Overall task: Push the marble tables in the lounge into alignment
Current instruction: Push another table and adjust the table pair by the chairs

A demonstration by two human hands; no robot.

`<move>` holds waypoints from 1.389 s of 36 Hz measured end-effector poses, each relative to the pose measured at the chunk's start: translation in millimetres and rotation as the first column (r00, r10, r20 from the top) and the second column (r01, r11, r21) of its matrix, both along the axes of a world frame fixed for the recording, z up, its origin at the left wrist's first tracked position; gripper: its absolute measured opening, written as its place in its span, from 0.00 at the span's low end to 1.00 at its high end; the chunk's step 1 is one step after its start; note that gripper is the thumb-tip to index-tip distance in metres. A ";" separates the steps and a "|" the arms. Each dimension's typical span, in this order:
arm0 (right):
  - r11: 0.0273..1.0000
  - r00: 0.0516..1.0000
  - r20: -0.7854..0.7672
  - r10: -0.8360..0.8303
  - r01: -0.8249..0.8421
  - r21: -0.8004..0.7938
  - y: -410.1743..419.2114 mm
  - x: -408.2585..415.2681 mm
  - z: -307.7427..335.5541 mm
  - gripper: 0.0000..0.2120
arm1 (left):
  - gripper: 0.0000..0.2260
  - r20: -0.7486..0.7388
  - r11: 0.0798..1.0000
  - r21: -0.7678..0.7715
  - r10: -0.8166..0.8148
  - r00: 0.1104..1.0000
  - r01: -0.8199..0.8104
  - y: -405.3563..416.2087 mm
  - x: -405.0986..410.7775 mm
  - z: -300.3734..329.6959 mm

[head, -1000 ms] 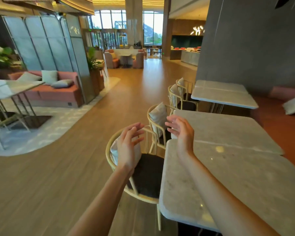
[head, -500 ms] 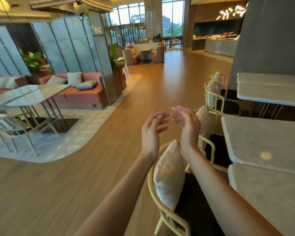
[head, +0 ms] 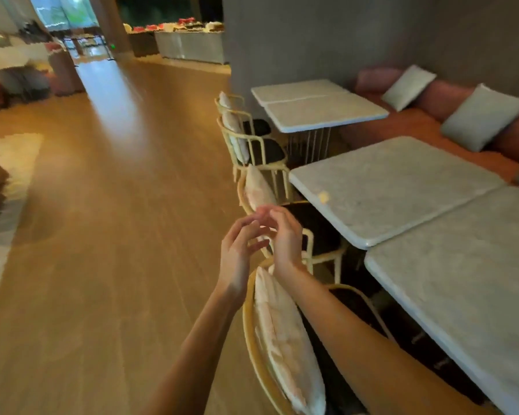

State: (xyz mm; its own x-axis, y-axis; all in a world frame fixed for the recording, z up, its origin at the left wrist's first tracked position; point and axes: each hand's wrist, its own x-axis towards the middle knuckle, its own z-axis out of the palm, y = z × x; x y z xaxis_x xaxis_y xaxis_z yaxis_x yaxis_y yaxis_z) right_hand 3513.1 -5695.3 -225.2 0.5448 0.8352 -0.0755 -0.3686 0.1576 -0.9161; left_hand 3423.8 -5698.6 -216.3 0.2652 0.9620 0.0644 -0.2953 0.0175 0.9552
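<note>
Two hands raised before you, holding nothing: your left hand (head: 237,253) with fingers loosely curled, your right hand (head: 283,238) likewise relaxed, fingertips of both nearly meeting, contact unclear through blur. Both hover over the cushioned chair (head: 285,339). Right of that chair, the near marble table (head: 462,289) abuts the second marble table (head: 390,187), edges offset. Beyond the chair row, a farther table pair (head: 315,106).
</note>
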 end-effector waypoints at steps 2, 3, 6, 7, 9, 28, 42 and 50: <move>0.995 0.995 -0.009 -0.099 0.099 -0.018 18.1 -0.6 1.7 0.12 | 0.12 0.023 0.996 -0.049 -0.072 0.997 0.073 30.0 1.3 -0.5; 0.990 0.990 -0.006 -0.138 0.138 -0.023 25.1 0.8 3.4 0.12 | 0.12 0.029 0.993 -0.061 -0.102 0.994 0.103 41.4 2.9 0.0; 0.970 0.971 0.016 -0.239 0.240 -0.032 50.1 9.2 5.1 0.12 | 0.12 0.016 0.974 -0.077 -0.214 0.977 0.215 77.5 15.9 4.2; 0.966 0.966 0.030 -0.256 0.257 -0.037 55.3 12.9 4.0 0.13 | 0.12 0.012 0.970 -0.083 -0.230 0.973 0.230 85.2 20.7 4.9; 0.947 0.947 0.035 -0.318 0.320 -0.030 75.7 19.8 0.8 0.13 | 0.12 0.027 0.954 -0.111 -0.276 0.961 0.277 110.3 29.2 3.3; 0.631 0.633 0.149 -0.760 0.773 -0.067 251.5 110.7 -58.2 0.11 | 0.13 -0.098 0.821 -0.247 -0.549 0.830 0.515 363.5 118.4 -52.5; 0.308 0.339 0.065 -0.938 0.907 -0.288 335.6 178.1 -88.1 0.15 | 0.12 -0.132 0.543 -0.413 -0.830 0.541 0.731 450.3 246.1 -103.2; 0.303 0.237 -0.197 -0.951 0.840 -0.450 371.7 204.8 -122.0 0.13 | 0.10 -0.013 0.339 -0.726 -0.877 0.481 0.598 501.4 286.3 -149.1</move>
State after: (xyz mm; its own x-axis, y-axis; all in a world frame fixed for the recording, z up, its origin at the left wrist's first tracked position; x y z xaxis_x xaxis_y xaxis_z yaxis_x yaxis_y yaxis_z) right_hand 3717.9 -5323.6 -347.2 0.7940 -0.2611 -0.5490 -0.4020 0.4519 -0.7963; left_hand 3710.0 -5197.2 -365.4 0.7445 0.1157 -0.6575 0.4804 0.5912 0.6479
